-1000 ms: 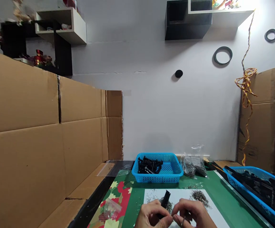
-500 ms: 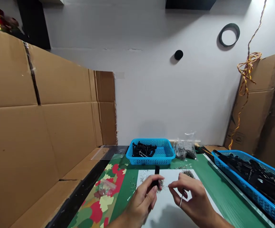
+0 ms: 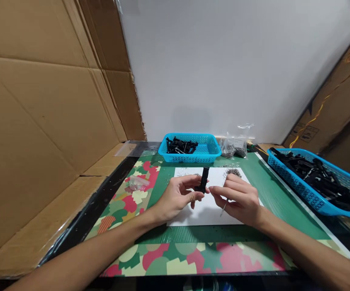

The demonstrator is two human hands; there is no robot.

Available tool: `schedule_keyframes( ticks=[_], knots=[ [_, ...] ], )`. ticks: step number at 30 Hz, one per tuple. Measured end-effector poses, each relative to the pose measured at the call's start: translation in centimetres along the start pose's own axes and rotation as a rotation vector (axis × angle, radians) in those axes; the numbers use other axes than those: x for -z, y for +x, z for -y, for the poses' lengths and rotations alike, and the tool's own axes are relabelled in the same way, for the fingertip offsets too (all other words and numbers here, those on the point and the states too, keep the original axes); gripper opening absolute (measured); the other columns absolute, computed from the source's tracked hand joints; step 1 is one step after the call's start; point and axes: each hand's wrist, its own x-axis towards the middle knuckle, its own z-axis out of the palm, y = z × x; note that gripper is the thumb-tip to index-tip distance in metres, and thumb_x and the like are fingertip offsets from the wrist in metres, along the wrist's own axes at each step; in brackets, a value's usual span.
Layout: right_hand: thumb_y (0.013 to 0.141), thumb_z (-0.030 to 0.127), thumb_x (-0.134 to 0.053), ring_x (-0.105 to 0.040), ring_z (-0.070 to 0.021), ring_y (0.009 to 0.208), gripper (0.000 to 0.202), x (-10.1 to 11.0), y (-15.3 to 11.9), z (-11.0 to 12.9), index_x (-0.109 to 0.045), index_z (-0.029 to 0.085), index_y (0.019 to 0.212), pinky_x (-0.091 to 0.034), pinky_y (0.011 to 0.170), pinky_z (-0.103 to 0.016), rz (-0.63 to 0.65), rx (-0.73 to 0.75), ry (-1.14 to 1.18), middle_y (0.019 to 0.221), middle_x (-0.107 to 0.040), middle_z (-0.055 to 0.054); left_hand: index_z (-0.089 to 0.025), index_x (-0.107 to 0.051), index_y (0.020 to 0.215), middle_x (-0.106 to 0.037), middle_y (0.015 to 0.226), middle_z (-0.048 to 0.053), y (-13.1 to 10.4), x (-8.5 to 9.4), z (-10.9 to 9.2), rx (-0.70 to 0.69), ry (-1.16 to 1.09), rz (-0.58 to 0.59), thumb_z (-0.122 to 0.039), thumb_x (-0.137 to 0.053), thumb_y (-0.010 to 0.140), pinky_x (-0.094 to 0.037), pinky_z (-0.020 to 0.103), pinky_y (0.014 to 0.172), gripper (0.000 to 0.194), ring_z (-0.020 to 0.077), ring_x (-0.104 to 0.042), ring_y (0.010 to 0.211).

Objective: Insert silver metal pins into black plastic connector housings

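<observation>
My left hand [image 3: 182, 196] grips a narrow black plastic part [image 3: 205, 180] between thumb and fingers and holds it upright above the white sheet [image 3: 187, 216]. Just to its right, my right hand [image 3: 238, 198] is closed, with thumb and index fingertip pinched together close to the part's lower end. A thin silver rod-like tool [image 3: 223, 208] is tucked in the right fingers and slants down below them. Whatever may be between the pinched fingertips is too small to make out. On the sheet behind the right hand lies a pile of tiny metal pieces [image 3: 233, 172].
A blue basket [image 3: 189, 159] with black parts stands at the back, beside clear bags [image 3: 238, 147] of small metal pieces. Another blue basket [image 3: 320, 206] full of black parts is at the right. Cardboard [image 3: 41, 101] walls the left side. A small plastic bag [image 3: 138, 183] lies left.
The view has tipped downward, showing more of the forearms and the mat's front edge. My right hand has come closer to the black part, which now leans slightly.
</observation>
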Motion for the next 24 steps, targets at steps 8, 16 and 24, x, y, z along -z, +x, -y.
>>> schedule_keyframes(
  ticks=[8, 16, 24],
  knots=[
    [0.1, 0.008, -0.062, -0.044, -0.0147, 0.061, 0.017, 0.07, -0.63, -0.4, -0.074, 0.019, 0.105, -0.04, 0.059, -0.03, 0.099, 0.006, 0.011, 0.062, -0.056, 0.001, -0.01, -0.074, 0.119, -0.074, 0.107, 0.012, -0.03, -0.19, 0.58, 0.011, -0.001, 0.003, -0.033, -0.091, 0.08, -0.055, 0.023, 0.049, 0.048, 0.014, -0.066, 0.068],
    [0.101, 0.01, -0.061, -0.049, -0.0163, 0.063, 0.021, 0.46, -0.54, -0.45, -0.072, 0.017, 0.117, -0.043, 0.062, -0.031, 0.141, 0.044, 0.051, 0.067, -0.061, -0.001, -0.011, -0.076, 0.117, -0.071, 0.116, 0.014, -0.23, -0.3, 0.19, 0.019, 0.023, -0.005, -0.034, -0.091, 0.079, -0.054, 0.02, 0.047, 0.047, 0.0134, -0.065, 0.071],
    [0.1, 0.008, -0.061, -0.045, -0.0156, 0.06, 0.024, 0.63, -0.33, -0.38, -0.073, 0.019, 0.118, -0.038, 0.059, -0.031, 0.149, 0.049, 0.023, 0.065, -0.056, 0.001, -0.012, -0.074, 0.122, -0.072, 0.115, 0.013, -0.27, -0.29, 0.54, 0.029, 0.012, 0.004, -0.038, -0.09, 0.08, -0.051, 0.021, 0.046, 0.052, 0.012, -0.063, 0.067]
  ],
)
